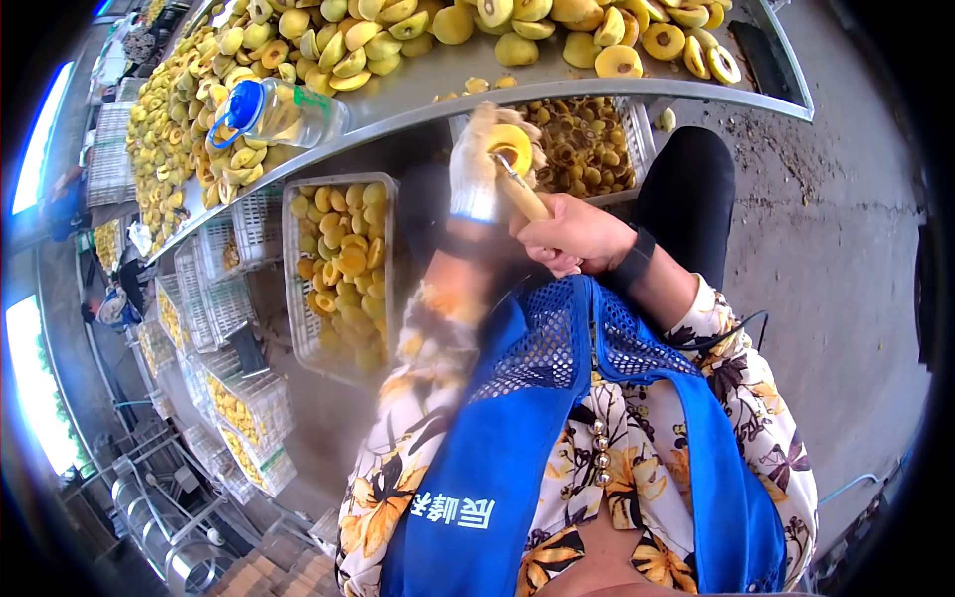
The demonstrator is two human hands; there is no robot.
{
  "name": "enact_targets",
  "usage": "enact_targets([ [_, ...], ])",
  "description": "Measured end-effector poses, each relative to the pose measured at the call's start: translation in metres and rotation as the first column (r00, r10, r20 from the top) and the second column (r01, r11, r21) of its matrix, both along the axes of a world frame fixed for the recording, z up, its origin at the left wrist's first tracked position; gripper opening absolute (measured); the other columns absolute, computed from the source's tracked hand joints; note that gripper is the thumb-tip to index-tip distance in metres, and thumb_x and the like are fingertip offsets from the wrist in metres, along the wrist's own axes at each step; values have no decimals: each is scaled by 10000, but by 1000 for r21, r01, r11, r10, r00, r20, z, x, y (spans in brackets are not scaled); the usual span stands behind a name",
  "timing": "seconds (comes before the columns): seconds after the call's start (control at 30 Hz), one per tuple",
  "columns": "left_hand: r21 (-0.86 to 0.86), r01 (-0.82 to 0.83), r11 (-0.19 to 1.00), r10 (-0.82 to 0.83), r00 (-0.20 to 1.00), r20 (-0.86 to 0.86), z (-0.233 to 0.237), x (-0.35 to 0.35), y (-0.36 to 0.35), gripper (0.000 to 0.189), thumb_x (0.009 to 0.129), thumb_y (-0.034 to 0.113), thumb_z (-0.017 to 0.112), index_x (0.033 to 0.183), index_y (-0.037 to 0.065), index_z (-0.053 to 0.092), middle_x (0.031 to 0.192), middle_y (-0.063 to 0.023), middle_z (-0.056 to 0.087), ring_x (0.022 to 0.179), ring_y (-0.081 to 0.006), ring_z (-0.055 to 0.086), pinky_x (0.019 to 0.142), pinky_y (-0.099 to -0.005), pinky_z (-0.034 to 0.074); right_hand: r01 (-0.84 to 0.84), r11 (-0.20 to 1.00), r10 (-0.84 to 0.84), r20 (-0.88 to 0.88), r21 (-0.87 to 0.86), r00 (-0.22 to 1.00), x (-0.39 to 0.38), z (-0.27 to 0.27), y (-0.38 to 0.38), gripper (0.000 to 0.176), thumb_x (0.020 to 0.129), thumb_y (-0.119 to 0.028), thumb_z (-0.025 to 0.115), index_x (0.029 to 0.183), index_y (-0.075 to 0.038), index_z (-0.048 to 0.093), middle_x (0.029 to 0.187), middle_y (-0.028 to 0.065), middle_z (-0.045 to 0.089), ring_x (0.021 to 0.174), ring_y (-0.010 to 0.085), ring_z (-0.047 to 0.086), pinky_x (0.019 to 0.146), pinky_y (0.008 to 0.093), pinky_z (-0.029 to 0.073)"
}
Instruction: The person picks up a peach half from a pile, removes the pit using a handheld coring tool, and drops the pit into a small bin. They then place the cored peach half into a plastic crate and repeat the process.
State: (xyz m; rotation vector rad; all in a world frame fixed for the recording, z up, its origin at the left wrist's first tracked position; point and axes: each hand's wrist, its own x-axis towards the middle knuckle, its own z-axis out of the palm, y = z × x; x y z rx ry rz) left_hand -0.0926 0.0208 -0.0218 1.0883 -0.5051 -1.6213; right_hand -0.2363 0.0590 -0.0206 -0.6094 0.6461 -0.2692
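My left hand [474,164], in a white knit glove, holds a yellow peach half [518,138] with its cut face turned up. Wrapped round the pale wooden handle of a small pitting tool [527,200] are the fingers of my bare right hand [582,235]. The tool's metal end reaches the hollow at the middle of the peach half. Both hands are over a crate [645,139] of brownish fruit pieces and stones, just below the edge of a metal table [418,107]. Heaps of cut peaches [348,50] lie on that table.
A large bottle with a blue lid [288,112] lies on its side among the fruit. Left of my legs stands a white crate [294,269] of peach halves. Stacked crates [234,423] line the floor farther left. Another person [117,306] is in the background.
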Motion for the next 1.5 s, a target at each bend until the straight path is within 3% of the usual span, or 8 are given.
enact_targets([
  [0.17,79,-377,923,379,925,-11,-22,106,22,289,888,375,504,920,89,537,722,-136,601,589,-247,582,510,-317,508,16,997,-9,103,-70,995,-7,-5,4,115,844,-78,542,937,-34,492,554,6,454,355,60,357,325,205,300],
  [0.23,-224,-245,943,280,223,934,-23,160,45,395,783,427,627,895,52,680,803,-142,649,738,-251,627,678,-350,505,21,983,-56,-187,-185,981,-11,-22,-1,113,844,-116,552,909,-37,505,558,3,459,360,60,372,327,205,309],
  [0.27,-148,-178,973,68,-392,917,-21,180,53,386,756,408,650,892,49,692,867,-127,654,815,-256,618,786,-357,470,8,973,-85,-326,-230,942,-11,-28,-2,119,844,-135,558,895,-38,511,559,2,462,362,59,380,328,205,314],
  [0.3,-162,-113,980,96,-443,891,-4,185,52,385,762,394,651,942,55,684,978,-145,642,887,-272,604,828,-375,453,9,968,-97,-341,-251,935,-8,-27,-3,127,841,-145,561,886,-36,514,564,3,470,364,62,389,329,207,320],
  [0.43,-331,60,942,336,-126,933,24,142,-28,459,767,371,660,1100,59,613,1100,-172,599,994,-311,580,869,-387,443,-30,889,-171,-391,-458,904,5,-20,-4,159,835,-173,571,874,-27,521,581,11,507,377,72,435,340,219,350],
  [0.77,-28,467,884,219,-361,906,1,-24,-184,324,774,90,544,1089,151,588,1116,-203,533,1000,-347,574,831,-436,472,266,651,-597,-264,-711,758,-40,-22,-1,173,854,-182,566,926,-29,534,597,-1,532,427,55,467,360,208,367],
  [1.0,-273,223,936,-124,933,339,38,13,-82,504,596,-137,493,1076,8,541,926,-103,618,798,-201,621,577,-277,529,513,633,-701,-149,-580,697,-33,1,-41,303,891,-212,545,1113,-10,497,654,51,599,386,49,433,342,195,332],
  [1.5,47,-181,982,187,933,-306,-15,-2,10,393,892,425,510,1013,53,553,880,-96,611,760,-232,598,686,-327,516,-56,447,-693,-385,-893,610,21,4,4,293,786,-195,637,988,-10,533,708,234,582,693,413,581,589,412,471],
])
